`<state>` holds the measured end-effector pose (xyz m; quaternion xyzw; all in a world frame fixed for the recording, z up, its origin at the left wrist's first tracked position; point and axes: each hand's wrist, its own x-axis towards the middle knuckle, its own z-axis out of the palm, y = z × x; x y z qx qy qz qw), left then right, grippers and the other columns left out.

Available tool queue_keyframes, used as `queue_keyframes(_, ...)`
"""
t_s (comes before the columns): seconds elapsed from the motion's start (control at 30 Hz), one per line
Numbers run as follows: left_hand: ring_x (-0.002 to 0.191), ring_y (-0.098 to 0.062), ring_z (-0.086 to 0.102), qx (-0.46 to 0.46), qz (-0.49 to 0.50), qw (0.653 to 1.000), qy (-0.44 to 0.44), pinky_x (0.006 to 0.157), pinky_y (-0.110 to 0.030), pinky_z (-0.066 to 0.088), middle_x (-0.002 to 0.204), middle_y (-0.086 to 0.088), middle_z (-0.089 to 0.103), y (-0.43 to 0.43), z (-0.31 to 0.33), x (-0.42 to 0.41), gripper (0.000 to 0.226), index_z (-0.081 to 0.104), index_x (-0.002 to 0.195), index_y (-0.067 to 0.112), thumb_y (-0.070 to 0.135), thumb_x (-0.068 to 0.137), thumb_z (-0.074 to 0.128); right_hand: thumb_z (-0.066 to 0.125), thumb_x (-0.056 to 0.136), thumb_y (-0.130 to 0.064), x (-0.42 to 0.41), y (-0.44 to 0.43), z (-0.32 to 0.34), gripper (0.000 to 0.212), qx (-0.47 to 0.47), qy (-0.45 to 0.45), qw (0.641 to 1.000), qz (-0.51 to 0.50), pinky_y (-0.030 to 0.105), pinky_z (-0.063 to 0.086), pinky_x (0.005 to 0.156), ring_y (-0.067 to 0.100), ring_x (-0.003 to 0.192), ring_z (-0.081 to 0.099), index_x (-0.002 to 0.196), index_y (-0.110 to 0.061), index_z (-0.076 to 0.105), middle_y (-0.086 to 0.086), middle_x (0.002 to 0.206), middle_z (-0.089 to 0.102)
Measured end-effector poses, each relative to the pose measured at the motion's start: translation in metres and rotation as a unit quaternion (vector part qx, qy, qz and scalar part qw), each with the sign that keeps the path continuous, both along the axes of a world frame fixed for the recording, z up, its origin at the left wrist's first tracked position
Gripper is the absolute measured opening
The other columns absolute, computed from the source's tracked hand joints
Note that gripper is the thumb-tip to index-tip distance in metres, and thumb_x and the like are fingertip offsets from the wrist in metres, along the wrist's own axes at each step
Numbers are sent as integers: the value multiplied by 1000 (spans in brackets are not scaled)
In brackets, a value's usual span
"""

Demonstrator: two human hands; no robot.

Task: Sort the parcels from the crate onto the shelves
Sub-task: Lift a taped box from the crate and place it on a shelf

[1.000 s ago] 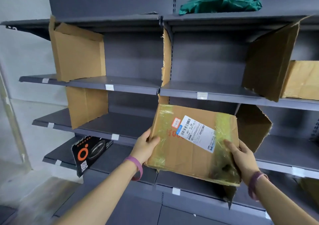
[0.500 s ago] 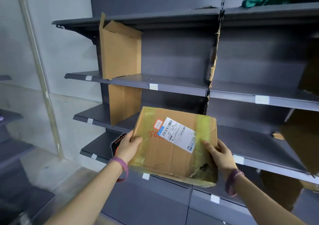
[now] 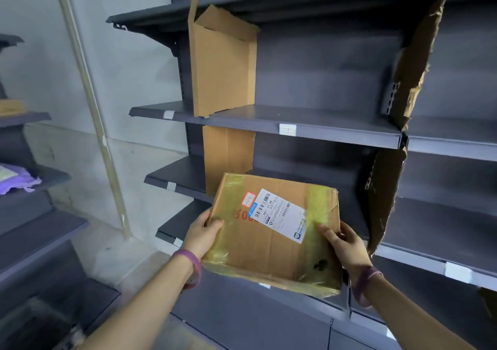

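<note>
Upright cardboard divider (image 3: 223,67), second cardboard piece (image 3: 228,156) directly below, torn cardboard (image 3: 414,62) at right, pale slanted pole (image 3: 90,102) before grey wall (image 3: 134,67), purple bag (image 3: 18,181) far left, concrete floor (image 3: 129,263).

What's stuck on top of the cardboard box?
On the brown cardboard parcel: a white barcode label, a small red-edged sticker, yellowish tape. Red writing is partly covered by the label.

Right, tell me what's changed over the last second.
The parcel has been carried left along the shelving, from in front of the torn cardboard divider to the bay on its left. The left hand and right hand still grip its sides; nothing let go.
</note>
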<state>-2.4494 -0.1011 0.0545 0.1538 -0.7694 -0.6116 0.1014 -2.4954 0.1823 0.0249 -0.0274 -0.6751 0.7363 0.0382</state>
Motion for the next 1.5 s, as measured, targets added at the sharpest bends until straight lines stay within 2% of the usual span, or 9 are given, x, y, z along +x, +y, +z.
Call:
queue_keyframes(0.23,95,-19,65,-28,-81,996,-35,90,-37,51,104,2,70,-29,-30,-25,15,63,98,37,28,86,59,69,85,-33,10,-22,-32,33,45,-46,994,-86,34,53,81,21,87,68,115,-21,61,0,100,70)
queue_keyframes(0.47,108,-15,54,-26,-137,986,-86,93,-28,42,124,9,55,-51,-77,-25,37,50,130,22,27,94,56,71,83,-37,42,-47,-72,33,34,-123,979,-160,53,56,83,30,87,71,111,-23,64,4,100,72)
queue_keyframes(0.67,95,-19,60,-45,-178,976,-119,77,-27,47,114,-1,64,-56,-104,-29,25,56,119,22,26,95,54,68,86,-34,58,-54,-89,29,44,-161,969,-181,44,61,68,28,81,71,112,-24,59,4,98,71)
queue_keyframes(0.77,95,-20,61,-36,-190,972,-134,84,-33,49,109,-1,65,-56,-116,-31,24,56,118,24,28,95,54,69,86,-34,59,-54,-98,38,39,-173,966,-187,37,61,57,27,78,70,119,-19,59,5,98,71)
queue_keyframes(0.93,75,-5,54,-46,-214,967,-129,64,-21,42,96,6,62,-57,-128,-38,12,54,107,30,25,96,52,70,85,-34,56,-54,-109,50,36,-189,963,-189,46,58,81,26,86,70,130,-17,55,5,103,70)
queue_keyframes(1.07,79,-7,56,-42,-211,968,-131,64,-19,40,95,7,63,-60,-131,-42,11,55,105,29,25,96,52,69,86,-34,52,-55,-112,53,31,-185,964,-187,34,57,70,24,85,70,133,-17,53,6,107,69)
queue_keyframes(1.2,84,-10,59,-32,-212,968,-130,70,-24,46,104,3,65,-61,-130,-44,17,57,112,27,24,96,52,71,84,-36,48,-56,-115,52,32,-188,964,-188,46,58,81,26,89,70,130,-17,56,6,108,70)
queue_keyframes(1.33,61,-6,48,-34,-215,969,-118,52,-20,36,101,3,64,-64,-121,-42,13,55,108,29,24,96,51,70,85,-34,48,-62,-109,44,34,-180,965,-189,48,58,82,27,88,70,125,-17,58,6,104,71)
queue_keyframes(1.5,85,-8,59,-5,-193,979,-58,69,-23,44,88,17,58,-71,-81,-52,11,55,100,33,24,95,54,70,85,-35,36,-64,-64,39,50,-130,971,-195,40,58,80,24,87,70,120,-19,61,3,102,72)
